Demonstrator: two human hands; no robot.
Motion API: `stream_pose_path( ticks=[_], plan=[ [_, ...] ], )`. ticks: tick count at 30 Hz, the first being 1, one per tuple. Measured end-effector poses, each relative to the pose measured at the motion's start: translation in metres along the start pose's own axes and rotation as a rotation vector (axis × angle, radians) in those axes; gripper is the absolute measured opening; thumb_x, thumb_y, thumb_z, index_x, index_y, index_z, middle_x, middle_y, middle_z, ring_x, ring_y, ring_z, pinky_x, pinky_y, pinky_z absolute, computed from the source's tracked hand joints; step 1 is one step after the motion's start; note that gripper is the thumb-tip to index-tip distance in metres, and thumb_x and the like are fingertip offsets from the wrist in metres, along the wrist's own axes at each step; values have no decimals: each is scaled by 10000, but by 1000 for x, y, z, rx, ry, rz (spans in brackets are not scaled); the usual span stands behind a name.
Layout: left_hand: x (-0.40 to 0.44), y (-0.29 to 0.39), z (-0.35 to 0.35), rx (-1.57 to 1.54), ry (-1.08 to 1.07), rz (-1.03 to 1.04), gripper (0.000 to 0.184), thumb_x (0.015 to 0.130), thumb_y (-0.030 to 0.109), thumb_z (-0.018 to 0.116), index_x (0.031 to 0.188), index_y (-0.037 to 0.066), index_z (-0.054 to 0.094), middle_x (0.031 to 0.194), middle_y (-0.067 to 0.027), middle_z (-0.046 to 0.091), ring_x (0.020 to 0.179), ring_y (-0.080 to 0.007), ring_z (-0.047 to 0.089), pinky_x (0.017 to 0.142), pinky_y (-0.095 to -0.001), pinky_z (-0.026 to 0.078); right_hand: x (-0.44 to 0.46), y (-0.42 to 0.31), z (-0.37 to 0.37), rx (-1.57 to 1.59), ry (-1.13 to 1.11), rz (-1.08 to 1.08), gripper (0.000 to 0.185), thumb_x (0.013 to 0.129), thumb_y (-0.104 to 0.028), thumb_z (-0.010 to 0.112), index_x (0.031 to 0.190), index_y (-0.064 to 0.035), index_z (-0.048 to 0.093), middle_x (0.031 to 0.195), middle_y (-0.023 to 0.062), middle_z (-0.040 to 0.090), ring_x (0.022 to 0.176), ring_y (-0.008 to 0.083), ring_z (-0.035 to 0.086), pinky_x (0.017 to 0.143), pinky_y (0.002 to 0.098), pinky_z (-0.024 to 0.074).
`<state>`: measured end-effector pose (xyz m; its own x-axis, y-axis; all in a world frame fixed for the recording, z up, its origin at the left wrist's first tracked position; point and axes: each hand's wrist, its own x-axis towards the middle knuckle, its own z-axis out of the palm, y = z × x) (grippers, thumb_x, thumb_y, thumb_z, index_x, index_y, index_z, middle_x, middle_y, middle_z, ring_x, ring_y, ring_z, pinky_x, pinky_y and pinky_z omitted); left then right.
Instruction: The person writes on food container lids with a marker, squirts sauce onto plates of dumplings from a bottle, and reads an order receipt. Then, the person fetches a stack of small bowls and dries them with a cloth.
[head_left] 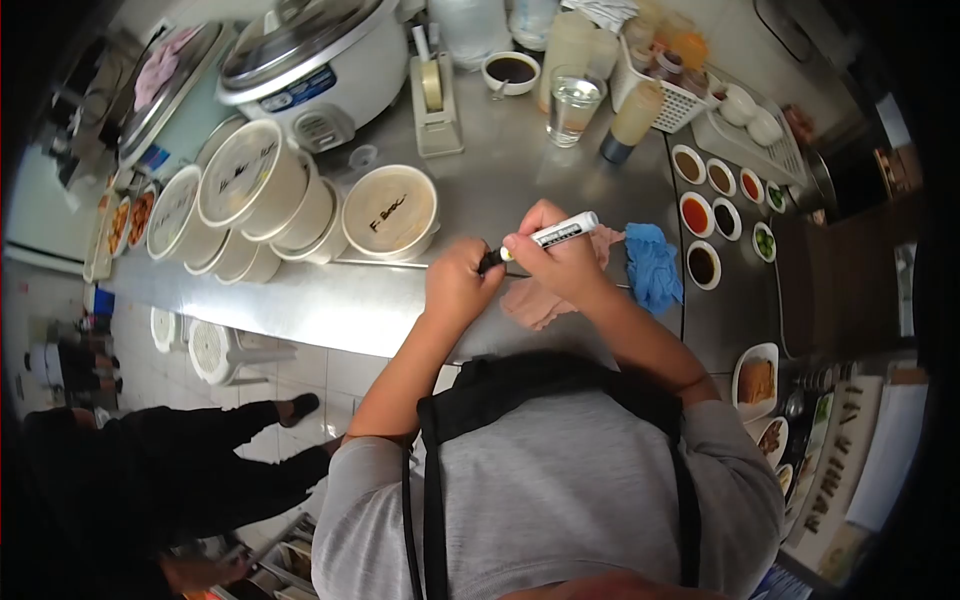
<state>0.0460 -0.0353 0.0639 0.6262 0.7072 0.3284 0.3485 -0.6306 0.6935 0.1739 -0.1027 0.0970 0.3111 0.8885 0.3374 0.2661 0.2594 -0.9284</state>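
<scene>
A white marker pen (566,230) is held between my two hands above the steel counter (500,160). My right hand (560,265) is closed around its white body. The fingers of my left hand (462,282) are closed on the black cap (490,262) at the other end; whether the cap is fully seated cannot be made out. Just beyond my left hand stands a round lidded tub (390,212) with black handwriting on its lid. Below my hands lies a crumpled pink cloth (538,304), and a blue cloth (653,268) is right of my right hand.
Stacked lidded tubs (242,180) stand at left, before a large rice cooker (318,75). Behind are a tape dispenser (435,105), a water glass (575,105) and a squeeze bottle (632,122). Small sauce bowls (696,213) sit at right. Another person's dark-clothed legs (200,450) show lower left.
</scene>
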Motion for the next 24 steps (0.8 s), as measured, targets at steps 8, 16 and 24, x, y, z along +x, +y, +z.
stream_pose_path(
  ticks=[8,16,24],
  plan=[
    [16,38,16,-133,-152,79,134,609,112,612,612,27,508,580,-151,506,530,-310,500,488,-354,393,-18,10,-22,-90,235,-150,172,750,-93,519,630,-40,407,524,12,419,468,78,371,427,240,327],
    [38,26,11,-57,-67,49,202,651,196,603,621,14,521,562,-176,511,547,-350,510,497,-386,408,27,4,-30,219,123,-62,141,765,-150,548,726,-45,462,587,-17,432,545,49,393,475,216,341],
    [59,50,46,-654,-229,93,493,683,85,621,1078,33,331,978,-67,393,728,-138,466,594,-242,407,40,-75,-193,-132,356,-136,68,817,-132,482,849,-78,508,642,-28,487,565,73,484,504,209,397]
  ],
)
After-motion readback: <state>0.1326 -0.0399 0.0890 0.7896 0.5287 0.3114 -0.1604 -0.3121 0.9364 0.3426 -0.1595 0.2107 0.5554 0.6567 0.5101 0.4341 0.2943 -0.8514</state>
